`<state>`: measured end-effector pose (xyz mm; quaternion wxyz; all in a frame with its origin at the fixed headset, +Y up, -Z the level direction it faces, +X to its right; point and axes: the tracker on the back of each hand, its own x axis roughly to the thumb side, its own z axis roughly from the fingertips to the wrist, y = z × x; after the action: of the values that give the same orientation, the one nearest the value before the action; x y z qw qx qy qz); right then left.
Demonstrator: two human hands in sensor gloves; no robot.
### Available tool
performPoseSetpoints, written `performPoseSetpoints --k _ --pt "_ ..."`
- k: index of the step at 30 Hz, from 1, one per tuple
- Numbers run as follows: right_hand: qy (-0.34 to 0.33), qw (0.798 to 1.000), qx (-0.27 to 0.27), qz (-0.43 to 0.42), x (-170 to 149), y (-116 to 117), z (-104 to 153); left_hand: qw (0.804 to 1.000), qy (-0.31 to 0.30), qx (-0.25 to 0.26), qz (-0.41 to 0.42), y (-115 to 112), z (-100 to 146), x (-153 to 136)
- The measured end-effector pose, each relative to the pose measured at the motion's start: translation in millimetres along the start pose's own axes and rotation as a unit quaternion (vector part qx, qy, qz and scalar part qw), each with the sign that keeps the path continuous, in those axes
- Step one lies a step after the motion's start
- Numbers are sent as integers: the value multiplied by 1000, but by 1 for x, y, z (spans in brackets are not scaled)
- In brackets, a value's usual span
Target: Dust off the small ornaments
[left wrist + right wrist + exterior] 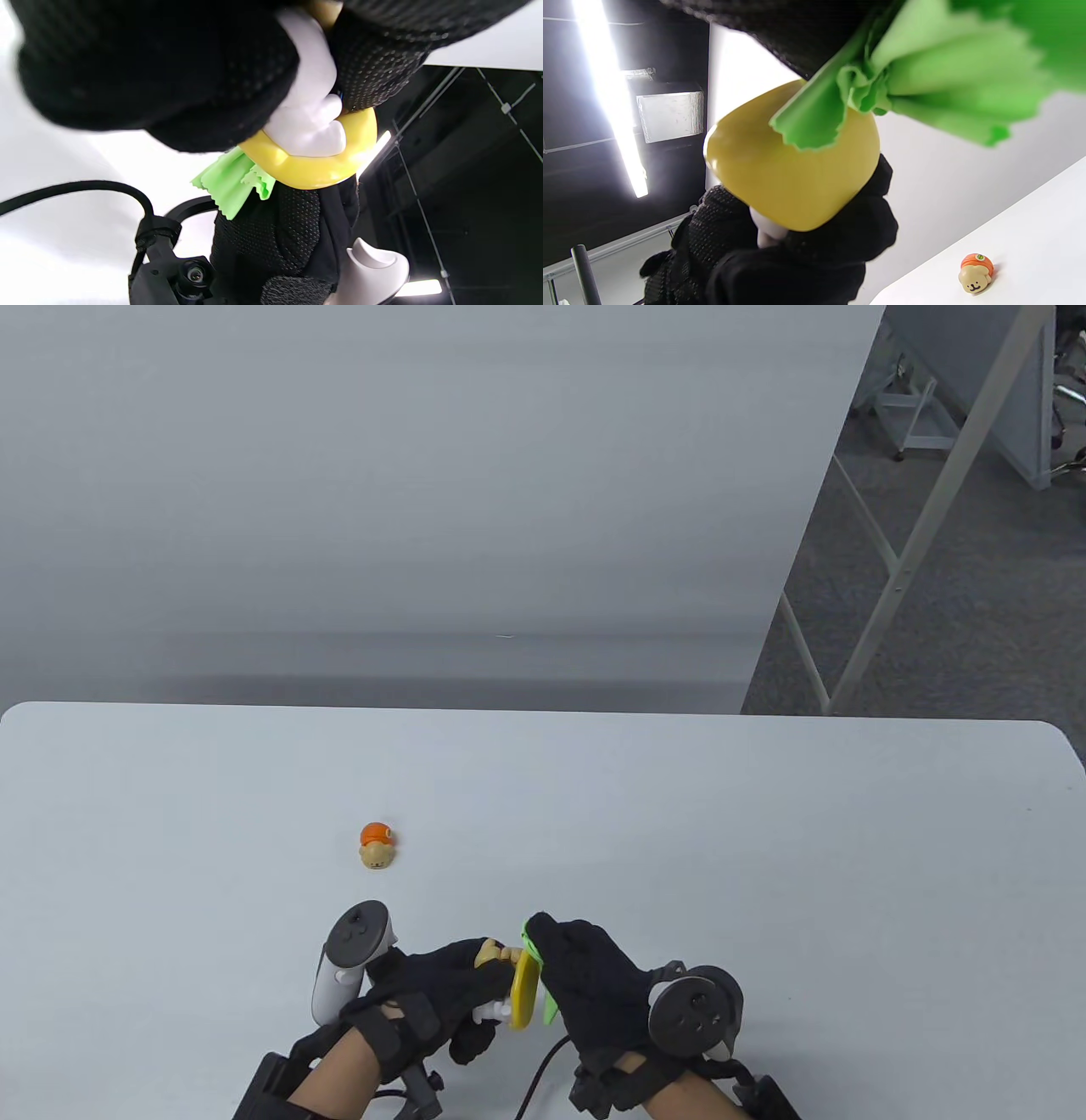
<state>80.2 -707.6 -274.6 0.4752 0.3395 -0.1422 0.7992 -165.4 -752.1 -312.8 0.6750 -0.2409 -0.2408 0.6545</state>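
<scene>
Left hand (433, 993) grips the yellow ornament (523, 993) near the table's near edge; right hand (594, 984) pinches the green cloth (533, 933) against it. Best to wipe lightly, turning it.

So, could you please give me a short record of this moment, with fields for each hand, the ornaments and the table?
left hand: grips the yellow-based figurine, lifted off the table
right hand: holds the green cloth against the figurine's yellow base
second ornament: small orange-capped figurine lying on the table, apart from both hands
table: white
</scene>
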Motion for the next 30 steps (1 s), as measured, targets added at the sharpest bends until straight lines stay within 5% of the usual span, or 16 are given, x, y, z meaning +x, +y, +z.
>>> performPoseSetpoints --k 2,5,9,19,22,27,30 --pt "-25 1000 12 13 7 4 0 999 3 34 32 1 4 -3" --pt "-62 997 41 35 17 15 1 984 20 153 91 8 12 -8" --pt "-76 995 47 46 22 19 -1 986 34 148 73 9 15 -9" --pt "-25 999 -9 34 9 -1 -3 997 -3 -10 73 -3 1 -2" --pt "30 999 -8 38 -1 -7 -4 992 -66 -77 72 -6 -2 15" --pt "75 996 -46 -18 -10 -25 0 987 -135 41 -81 21 14 61" --pt "77 995 -54 -22 -11 -35 4 971 -122 101 -178 42 23 80"
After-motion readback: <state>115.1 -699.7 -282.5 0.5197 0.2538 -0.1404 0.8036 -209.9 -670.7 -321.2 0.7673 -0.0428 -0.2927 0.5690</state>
